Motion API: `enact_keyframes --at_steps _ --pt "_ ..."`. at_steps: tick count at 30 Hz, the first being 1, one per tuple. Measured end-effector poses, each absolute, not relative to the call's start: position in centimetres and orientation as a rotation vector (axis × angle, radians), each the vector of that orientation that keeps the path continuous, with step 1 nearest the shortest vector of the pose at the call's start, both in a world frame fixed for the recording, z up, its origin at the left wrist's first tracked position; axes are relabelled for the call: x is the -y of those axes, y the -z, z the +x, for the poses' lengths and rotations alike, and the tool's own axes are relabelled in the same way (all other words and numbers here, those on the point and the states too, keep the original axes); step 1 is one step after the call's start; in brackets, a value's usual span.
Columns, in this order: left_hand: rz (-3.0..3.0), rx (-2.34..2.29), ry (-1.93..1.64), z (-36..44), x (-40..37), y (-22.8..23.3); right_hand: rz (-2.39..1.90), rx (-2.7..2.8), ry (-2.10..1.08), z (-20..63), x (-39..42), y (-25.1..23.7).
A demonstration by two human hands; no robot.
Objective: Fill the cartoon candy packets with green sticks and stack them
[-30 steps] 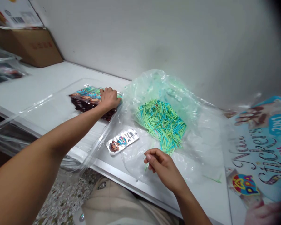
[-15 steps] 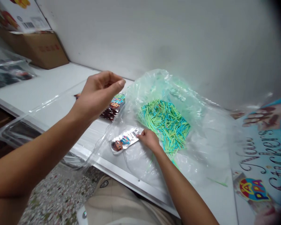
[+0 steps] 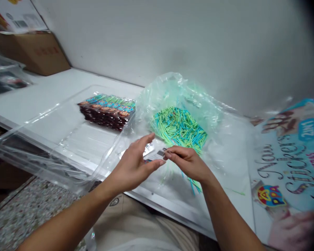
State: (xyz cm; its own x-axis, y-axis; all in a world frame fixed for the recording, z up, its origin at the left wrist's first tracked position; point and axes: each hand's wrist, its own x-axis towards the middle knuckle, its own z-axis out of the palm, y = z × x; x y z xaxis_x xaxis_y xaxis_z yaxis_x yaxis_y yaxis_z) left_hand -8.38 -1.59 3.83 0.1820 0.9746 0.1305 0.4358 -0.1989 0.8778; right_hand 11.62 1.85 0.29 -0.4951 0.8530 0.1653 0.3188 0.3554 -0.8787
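Observation:
My right hand [image 3: 189, 162] pinches the end of a small silver printed packet [image 3: 155, 154], close to its barcode. A small dark loop shows at those fingertips; I cannot tell what it is. My left hand [image 3: 134, 160] is at the packet's other side, thumb and fingers apart, covering much of it. More silver foil [image 3: 148, 150] shows between the hands; whether it belongs to a second packet is unclear. Behind my hands, a pile of thin green and blue sticks [image 3: 180, 127] lies in an open clear plastic bag [image 3: 170, 85].
To the left, stacked cartoon-printed packets [image 3: 107, 111] stand in a clear plastic tray [image 3: 28, 122] that overhangs the table edge. A cardboard box [image 3: 39, 52] and a bag of dark items [image 3: 5, 78] are further left. A printed "Nail Stickers" bag [image 3: 290, 167] lies right.
My left hand has come down from above the stacked packets to the packet by my right hand, and its fingers have opened. The packet's cartoon end is now mostly hidden.

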Motion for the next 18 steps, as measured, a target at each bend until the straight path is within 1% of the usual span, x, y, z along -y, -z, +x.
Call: enact_keyframes --at_steps 2,4,7,10,12,15,18 --pt "1.597 -1.206 -0.804 -7.6 1.0 -2.6 -1.023 1.955 -1.102 12.9 -0.8 -1.7" --pt "1.442 -1.121 -0.745 -7.0 0.7 -1.7 -1.18 1.869 -1.056 14.5 -0.3 -1.7" --pt "1.23 -1.157 -0.829 -6.7 1.0 -0.5 -1.593 1.79 -0.868 17.3 0.4 0.6" --pt "1.082 -1.203 -0.863 -6.8 1.8 0.5 -2.016 2.046 -0.662 19.6 1.8 3.7" --pt "1.057 -1.204 -0.875 -6.8 2.2 1.2 -2.207 2.189 -0.618 20.2 3.0 5.1" --pt "1.013 -1.187 -0.87 -6.6 2.5 2.0 -2.361 2.283 -0.602 20.1 4.1 5.8" --pt "0.959 -1.168 -0.834 -6.2 2.5 2.6 -2.359 2.367 -0.619 19.4 3.9 5.7"
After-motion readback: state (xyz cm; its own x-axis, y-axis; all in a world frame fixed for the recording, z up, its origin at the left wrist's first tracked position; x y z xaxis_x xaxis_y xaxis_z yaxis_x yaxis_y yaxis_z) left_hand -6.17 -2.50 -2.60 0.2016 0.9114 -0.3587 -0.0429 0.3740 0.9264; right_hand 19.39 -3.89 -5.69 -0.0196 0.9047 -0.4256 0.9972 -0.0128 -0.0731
